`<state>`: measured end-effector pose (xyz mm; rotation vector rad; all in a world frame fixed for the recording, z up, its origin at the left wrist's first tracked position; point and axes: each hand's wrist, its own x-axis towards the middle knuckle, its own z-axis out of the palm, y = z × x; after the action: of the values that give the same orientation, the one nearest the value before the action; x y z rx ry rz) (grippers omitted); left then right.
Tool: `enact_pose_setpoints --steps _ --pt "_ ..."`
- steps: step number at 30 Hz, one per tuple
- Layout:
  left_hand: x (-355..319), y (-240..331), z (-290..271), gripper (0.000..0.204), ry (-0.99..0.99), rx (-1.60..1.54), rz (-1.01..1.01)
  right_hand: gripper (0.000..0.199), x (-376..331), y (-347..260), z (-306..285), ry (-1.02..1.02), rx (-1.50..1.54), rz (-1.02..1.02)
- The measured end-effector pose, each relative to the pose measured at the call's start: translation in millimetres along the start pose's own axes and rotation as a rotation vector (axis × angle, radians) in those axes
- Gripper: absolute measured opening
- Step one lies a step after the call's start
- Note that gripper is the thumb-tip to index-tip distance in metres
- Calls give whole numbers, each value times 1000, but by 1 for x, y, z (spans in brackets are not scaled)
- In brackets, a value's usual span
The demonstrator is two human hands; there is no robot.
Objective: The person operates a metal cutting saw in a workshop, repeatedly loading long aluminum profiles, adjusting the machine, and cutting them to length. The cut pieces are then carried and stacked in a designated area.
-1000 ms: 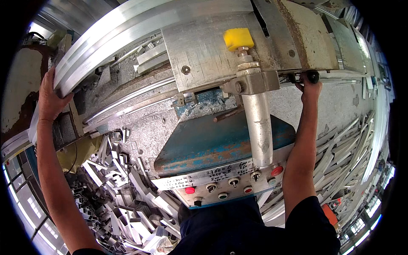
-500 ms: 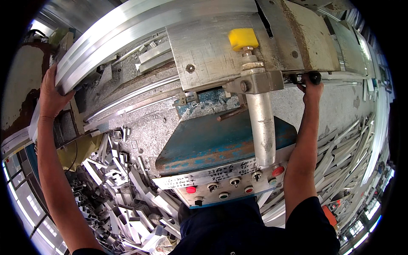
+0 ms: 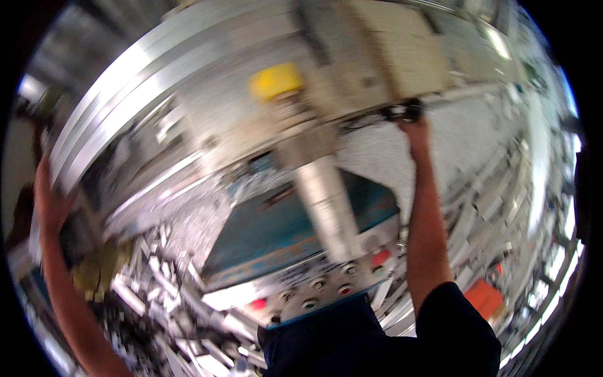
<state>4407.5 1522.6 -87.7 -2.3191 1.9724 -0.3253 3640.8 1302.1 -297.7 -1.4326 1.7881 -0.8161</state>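
Observation:
Long silver aluminium profiles [image 3: 119,78] lie across the machine and run out to the far left. My left hand [image 3: 53,204] is closed at their left end, blurred, with its fingers along the outer side and the thumb beneath. Under the metal bed's front edge, a black-knobbed handle [image 3: 411,110] is in the grip of my right hand [image 3: 414,131], whose fingers are partly hidden. Between my arms stands a pale metal cylinder [image 3: 326,210] with a yellow block [image 3: 276,81] at its upper end, over the flat metal bed [image 3: 229,107].
Close to my body is a control panel [image 3: 326,290] with red buttons and several switches, below a worn teal cover [image 3: 301,226]. Heaps of offcuts [image 3: 169,283] lie at the lower left, long scrap strips [image 3: 477,213] at the right. An orange-red object [image 3: 485,298] sits beyond my right elbow.
The whole view has turned and blurred, so the machine appears farther left and more tilted. Both hands keep their places, at the profile end and on the black-knobbed handle.

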Motion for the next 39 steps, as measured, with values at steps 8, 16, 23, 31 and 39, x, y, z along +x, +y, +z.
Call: enact_pose_setpoints --steps 8,16,23,31,39 --pt "-9 -5 3 100 -45 -67 -39 78 55 88 34 -344 -970 -74" --pt "-10 3 -9 104 -28 -67 -69 59 98 197 37 -120 -660 -495" --pt "-2 33 -29 103 -48 -35 -68 55 79 122 12 -45 -552 -481" --pt "8 38 -34 113 -59 -101 1 42 -91 9 -112 29 -434 -424" --pt "18 18 -40 58 150 -373 314 29 -316 -129 -145 258 -301 -225"
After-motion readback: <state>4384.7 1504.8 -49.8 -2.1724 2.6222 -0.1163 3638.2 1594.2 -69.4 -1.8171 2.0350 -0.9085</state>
